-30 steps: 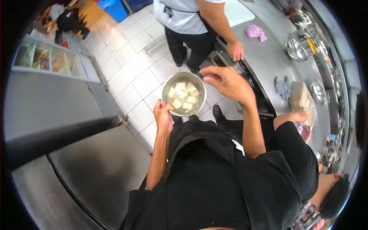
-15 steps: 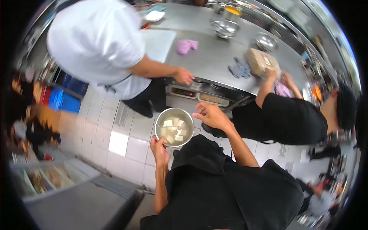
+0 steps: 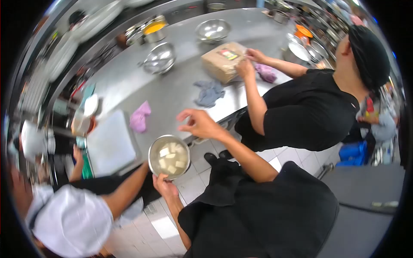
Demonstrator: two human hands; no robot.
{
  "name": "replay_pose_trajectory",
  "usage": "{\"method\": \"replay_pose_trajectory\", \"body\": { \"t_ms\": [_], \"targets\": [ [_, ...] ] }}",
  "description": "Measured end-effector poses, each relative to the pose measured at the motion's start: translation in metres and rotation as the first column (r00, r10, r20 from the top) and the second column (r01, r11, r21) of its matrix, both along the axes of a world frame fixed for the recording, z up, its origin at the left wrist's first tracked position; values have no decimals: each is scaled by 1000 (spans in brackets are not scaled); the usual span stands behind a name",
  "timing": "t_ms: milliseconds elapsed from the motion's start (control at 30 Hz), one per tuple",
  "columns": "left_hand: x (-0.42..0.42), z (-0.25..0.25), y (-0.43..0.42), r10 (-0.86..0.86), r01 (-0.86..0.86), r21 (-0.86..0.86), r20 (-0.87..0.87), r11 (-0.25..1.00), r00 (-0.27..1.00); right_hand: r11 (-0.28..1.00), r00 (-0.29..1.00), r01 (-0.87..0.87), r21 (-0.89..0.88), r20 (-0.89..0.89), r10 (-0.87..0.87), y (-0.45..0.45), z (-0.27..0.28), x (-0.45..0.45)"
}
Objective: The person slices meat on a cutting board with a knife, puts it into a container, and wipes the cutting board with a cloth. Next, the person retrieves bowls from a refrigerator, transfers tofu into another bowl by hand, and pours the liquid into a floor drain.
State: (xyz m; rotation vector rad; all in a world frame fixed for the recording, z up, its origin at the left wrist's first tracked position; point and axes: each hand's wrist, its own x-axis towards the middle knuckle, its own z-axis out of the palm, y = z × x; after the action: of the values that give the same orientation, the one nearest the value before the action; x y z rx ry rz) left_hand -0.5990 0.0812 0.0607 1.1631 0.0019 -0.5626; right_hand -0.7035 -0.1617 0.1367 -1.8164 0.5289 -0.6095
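Observation:
My left hand (image 3: pixel 165 185) grips the near side of a round metal pot (image 3: pixel 189 160), its fingers closed at the rim and underside. Pale white cubes (image 3: pixel 171 155), like tofu, sit in cloudy liquid inside the pot. Up and to the right of the pot, my right hand (image 3: pixel 198 123) hovers near the counter edge, with nothing in it. Its fingers are bent but apart.
The steel counter (image 3: pixel 172 96) ahead carries a white cutting board (image 3: pixel 112 144), pink cloth (image 3: pixel 140 117), grey cloth (image 3: pixel 208 93) and metal bowls (image 3: pixel 213 30). At right, a co-worker in black (image 3: pixel 309 109) handles a brown package (image 3: pixel 223 60). Close by on the left stands another person in a white cap (image 3: pixel 73 221).
My view has turned left and I am closer to the counter, carrying the pot along. The white-clad person now appears at lower left. My right hand stays raised and free beside the pot.

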Motion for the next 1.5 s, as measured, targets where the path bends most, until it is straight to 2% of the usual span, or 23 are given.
{"method": "replay_pose_trajectory", "body": {
  "t_ms": [33, 100, 200, 233, 400, 467, 600, 633, 733, 767, 800, 867, 900, 967, 1033, 1100, 1200, 1267, 1300, 1367, 1400, 1433, 1500],
  "targets": [
    [13, 5, -16, -18, 18, -10, 28, 1000, 999, 1000, 1000, -11, 3, 12, 11, -14, 3, 12],
    [62, -31, -29, -150, 151, 62, -18, 987, 989, 998, 994, 66, -18, 88, -64, -48, 6, 33],
    [94, -30, -69, -197, 190, 89, 71, 978, 978, 982, 965, 185, -27, 194, -177, -94, 16, 56],
    [96, -27, -94, 26, -26, 78, 6, 997, 1000, 967, 943, 251, -40, 235, -235, -113, 18, 62],
    [148, -69, -138, 0, -2, 196, 12, 981, 1000, 852, 791, 521, 41, 351, -501, -223, 45, 74],
    [161, -89, -148, 29, -27, 257, -2, 966, 1000, 825, 639, 550, 129, 572, -514, -276, 55, 67],
    [178, -104, -152, -9, 10, 262, -4, 965, 1000, 544, 316, 824, 157, 671, -671, -393, 82, 8],
    [182, -105, -152, -20, 20, 260, -1, 966, 1000, 473, 201, 849, 234, 685, -700, -426, 83, -12],
    [183, -95, -152, -95, 73, 233, 81, 970, 992, 273, -152, 825, 496, 658, -737, -520, 72, -86],
    [180, -88, -151, -178, 89, 343, 239, 935, 955, 94, -231, 870, 485, 568, -790, -549, 64, -113],
    [181, -82, -150, -271, 80, 450, 378, 889, 885, -55, -281, 910, 412, 512, -812, -591, 37, -150],
    [199, -79, -144, -261, 167, 511, 117, 843, 958, -290, -339, 940, 178, 412, -846, -622, 17, -197],
    [192, -57, -153, -256, 128, 542, 167, 831, 952, -364, -347, 931, 21, 360, -866, -621, 12, -214],
    [221, -63, -151, -84, 1, 732, 77, 681, 993, -508, -465, 856, -94, 292, -836, -664, -25, -262],
    [240, -63, -176, 32, -94, 841, 91, 533, 995, -477, -432, 866, -151, 253, -866, -697, -32, -303],
    [193, -57, -268, -212, -165, 792, 347, 587, 913, -389, -353, 877, -281, 172, -920, -724, -35, -341],
    [-2, -56, -423, -574, 108, 691, 492, 715, 654, -307, -291, 872, -381, 101, -951, -763, -46, -394],
    [-128, -49, -487, -701, 256, 688, 505, 679, 503, -124, -320, 687, -716, -144, -936, -786, -68, -433],
    [-161, -47, -505, -714, 279, 677, 529, 681, 459, -132, -327, 687, -715, -141, -935, -795, -82, -451],
    [-176, -54, -515, -668, 259, 626, 609, 736, 428, 143, -64, 616, -775, -230, -971, -807, -113, -474],
    [-180, -41, -525, -554, 241, 500, 711, 832, 433, 269, -97, 641, -719, -424, -901, -812, -119, -477],
    [-183, -42, -534, -548, 245, 492, 721, 836, 424, 255, -102, 648, -718, -413, -905, -812, -123, -480],
    [-185, -50, -537, -508, 365, 358, 674, 860, 536, 346, -59, 521, -780, -437, -898, -806, -139, -470]
  ]
}}
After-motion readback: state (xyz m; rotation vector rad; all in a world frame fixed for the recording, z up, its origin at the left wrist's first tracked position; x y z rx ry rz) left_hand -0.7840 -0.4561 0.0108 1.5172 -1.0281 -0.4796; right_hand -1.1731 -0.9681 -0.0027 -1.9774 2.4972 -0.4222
